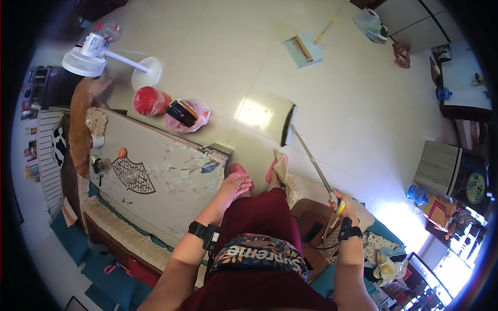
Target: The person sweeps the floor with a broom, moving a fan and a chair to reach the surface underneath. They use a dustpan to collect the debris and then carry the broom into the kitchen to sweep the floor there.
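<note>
A long grey broom handle (313, 159) with a yellow grip end runs up from my right hand (344, 203), whose fingers are wrapped round it. The dark broom head (288, 126) rests on the pale tiled floor (249, 78), in front of my feet. My left hand (235, 186) is above my left leg, near the table corner, with nothing visible in it and its fingers partly extended. A pale blue dustpan (305, 53) with a tan brush lies farther ahead on the floor.
At left stands a low table (171, 160) with a patterned cover, beside a red bin (149, 101), a pink bag (201, 116) and a white fan (146, 73). An orange animal (80, 124) is by the table. A wooden chair (306, 212) is at my right.
</note>
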Demonstrator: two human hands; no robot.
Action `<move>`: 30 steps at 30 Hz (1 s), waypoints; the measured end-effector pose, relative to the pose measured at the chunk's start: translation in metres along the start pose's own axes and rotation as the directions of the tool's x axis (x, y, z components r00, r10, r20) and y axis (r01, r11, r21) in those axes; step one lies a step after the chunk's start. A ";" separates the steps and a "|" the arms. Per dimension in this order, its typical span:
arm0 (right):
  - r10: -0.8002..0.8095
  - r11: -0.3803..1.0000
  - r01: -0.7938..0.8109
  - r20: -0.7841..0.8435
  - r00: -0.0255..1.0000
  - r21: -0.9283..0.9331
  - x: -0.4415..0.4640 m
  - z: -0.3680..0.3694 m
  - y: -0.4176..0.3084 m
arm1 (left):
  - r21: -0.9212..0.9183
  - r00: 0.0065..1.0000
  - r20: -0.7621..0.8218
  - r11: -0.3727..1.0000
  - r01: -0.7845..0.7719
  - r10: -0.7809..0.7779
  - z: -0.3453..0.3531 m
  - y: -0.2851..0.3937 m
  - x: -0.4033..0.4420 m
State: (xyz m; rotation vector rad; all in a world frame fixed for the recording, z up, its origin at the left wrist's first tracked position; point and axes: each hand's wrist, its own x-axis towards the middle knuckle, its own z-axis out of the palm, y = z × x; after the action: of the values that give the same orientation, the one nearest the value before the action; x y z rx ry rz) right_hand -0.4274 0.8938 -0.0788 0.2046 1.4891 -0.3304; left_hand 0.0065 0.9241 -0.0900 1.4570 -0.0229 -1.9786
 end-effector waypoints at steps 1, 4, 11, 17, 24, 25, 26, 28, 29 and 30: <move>0.002 1.000 -0.002 -0.032 0.999 0.014 -0.004 -0.011 -0.010 | 0.019 1.000 -0.003 1.000 0.004 -0.004 0.008 0.000 0.004; -0.058 0.998 0.061 -0.117 0.991 0.026 -0.004 -0.048 -0.033 | 0.041 1.000 -0.012 0.999 0.007 -0.006 0.040 0.004 0.010; -0.133 0.986 0.115 -0.148 0.980 -0.123 0.004 -0.068 -0.056 | 0.090 1.000 0.000 0.996 0.002 -0.002 0.102 0.017 0.028; -0.147 0.984 0.147 -0.007 0.989 0.099 -0.038 -0.011 -0.057 | 0.089 1.000 -0.001 0.996 -0.017 0.017 0.141 0.029 0.037; -0.065 0.998 0.052 0.362 0.930 0.045 0.010 0.068 -0.079 | 0.093 1.000 -0.001 0.996 -0.015 0.016 0.139 0.057 0.035; -0.073 0.997 0.072 0.431 0.899 0.019 0.017 0.088 -0.084 | 0.096 1.000 0.008 0.995 -0.021 0.020 0.136 0.063 0.037; -0.057 0.998 0.068 0.446 0.893 -0.009 0.023 0.108 -0.091 | 0.102 1.000 0.014 0.995 -0.019 0.018 0.134 0.070 0.039; -0.028 0.996 0.062 0.467 0.884 -0.059 0.036 0.142 -0.103 | 0.119 0.999 0.034 0.993 -0.011 0.008 0.131 0.086 0.043; -0.060 0.995 0.088 0.431 0.900 -0.046 0.038 0.157 -0.107 | 0.143 0.999 0.037 0.990 -0.012 0.006 0.129 0.095 0.046; -0.093 0.992 0.118 0.392 0.915 -0.039 0.035 0.173 -0.115 | 0.161 0.999 0.043 0.987 -0.015 0.008 0.129 0.104 0.050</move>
State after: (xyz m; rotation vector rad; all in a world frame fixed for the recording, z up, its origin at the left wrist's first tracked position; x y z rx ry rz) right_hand -0.3024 0.7255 -0.0922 0.0051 1.1143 -0.3873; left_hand -0.0591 0.7711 -0.0430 1.5124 -0.2147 -2.0372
